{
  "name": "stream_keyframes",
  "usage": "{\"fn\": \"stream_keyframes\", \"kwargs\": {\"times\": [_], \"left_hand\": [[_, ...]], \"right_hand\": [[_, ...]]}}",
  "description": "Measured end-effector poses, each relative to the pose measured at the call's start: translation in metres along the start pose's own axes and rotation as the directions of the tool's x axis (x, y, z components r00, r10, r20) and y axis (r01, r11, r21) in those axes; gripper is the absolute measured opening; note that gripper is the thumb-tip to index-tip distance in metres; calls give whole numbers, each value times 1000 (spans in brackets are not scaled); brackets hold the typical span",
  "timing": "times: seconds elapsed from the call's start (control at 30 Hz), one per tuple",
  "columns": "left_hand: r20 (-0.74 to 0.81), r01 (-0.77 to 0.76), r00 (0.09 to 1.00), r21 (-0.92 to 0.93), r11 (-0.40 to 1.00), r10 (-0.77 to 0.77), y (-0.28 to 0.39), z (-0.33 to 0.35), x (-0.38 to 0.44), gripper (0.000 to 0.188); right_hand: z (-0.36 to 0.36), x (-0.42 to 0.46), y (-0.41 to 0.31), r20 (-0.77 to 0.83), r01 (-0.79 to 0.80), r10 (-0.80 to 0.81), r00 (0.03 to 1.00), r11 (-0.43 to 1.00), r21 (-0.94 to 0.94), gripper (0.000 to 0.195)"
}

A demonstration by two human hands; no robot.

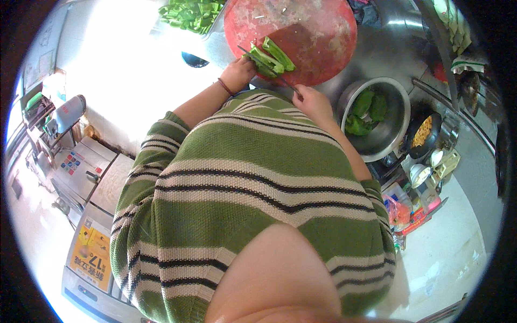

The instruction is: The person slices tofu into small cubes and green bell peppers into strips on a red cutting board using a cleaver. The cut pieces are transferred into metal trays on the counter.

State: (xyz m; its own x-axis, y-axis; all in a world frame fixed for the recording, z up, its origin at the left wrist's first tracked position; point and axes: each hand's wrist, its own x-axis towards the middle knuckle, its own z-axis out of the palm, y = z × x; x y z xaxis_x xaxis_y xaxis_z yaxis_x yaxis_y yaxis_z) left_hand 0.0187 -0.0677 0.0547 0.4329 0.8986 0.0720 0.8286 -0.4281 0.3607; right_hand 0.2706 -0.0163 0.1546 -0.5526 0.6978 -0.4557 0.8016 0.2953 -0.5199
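My right hand (pixel 313 103) grips the handle of a kitchen knife (pixel 264 64). Its thin blade, seen nearly edge-on, slants to the upper left across a cut piece of green pepper (pixel 266 60). On the blade's left side, the curled fingers of my left hand (pixel 239 74) hold that pepper at the near edge of a round red chopping board (pixel 319 44); the fingertips are partly hidden. A second long pepper piece (pixel 279 54) lies just beyond the blade, skin and pale inside both showing. Small pale scraps are scattered farther up the board.
Right of the board, a steel bowl (pixel 389 131) holds several green peppers (pixel 363 103). Beyond it sits a dark pan (pixel 434 131) with yellowish food (pixel 422 131). Chopped green pepper (pixel 192 16) fills a tray at the upper left. A white cabinet (pixel 89 169) stands behind on the left.
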Motion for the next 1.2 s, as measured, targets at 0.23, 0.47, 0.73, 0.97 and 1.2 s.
{"fn": "stream_keyframes", "kwargs": {"times": [0.23, 0.47, 0.73, 0.97, 1.2], "left_hand": [[-71, 6, 997, 3, 1000, -6, -4, 11, -2, 11], [-71, 3, 997, 26, 1000, -1, -2, 11, -2, 14], [-111, 24, 993, -5, 1000, -25, -5, 22, -9, 15], [-33, 44, 999, 9, 999, -43, -6, 27, -18, 24], [-49, 2, 999, 9, 1000, -1, -8, 29, -16, 24]], "right_hand": [[-2, -6, 2, -111, 24, -29, 993, 999, -44, 18], [0, 5, -2, -8, -34, 34, 999, 997, -67, 20], [41, 35, 12, -143, 42, -42, 989, 999, 0, 24], [12, 8, 9, -77, 30, -24, 997, 997, 75, 25], [-2, 3, -2, 12, -28, 28, 1000, 998, 49, 22]]}}
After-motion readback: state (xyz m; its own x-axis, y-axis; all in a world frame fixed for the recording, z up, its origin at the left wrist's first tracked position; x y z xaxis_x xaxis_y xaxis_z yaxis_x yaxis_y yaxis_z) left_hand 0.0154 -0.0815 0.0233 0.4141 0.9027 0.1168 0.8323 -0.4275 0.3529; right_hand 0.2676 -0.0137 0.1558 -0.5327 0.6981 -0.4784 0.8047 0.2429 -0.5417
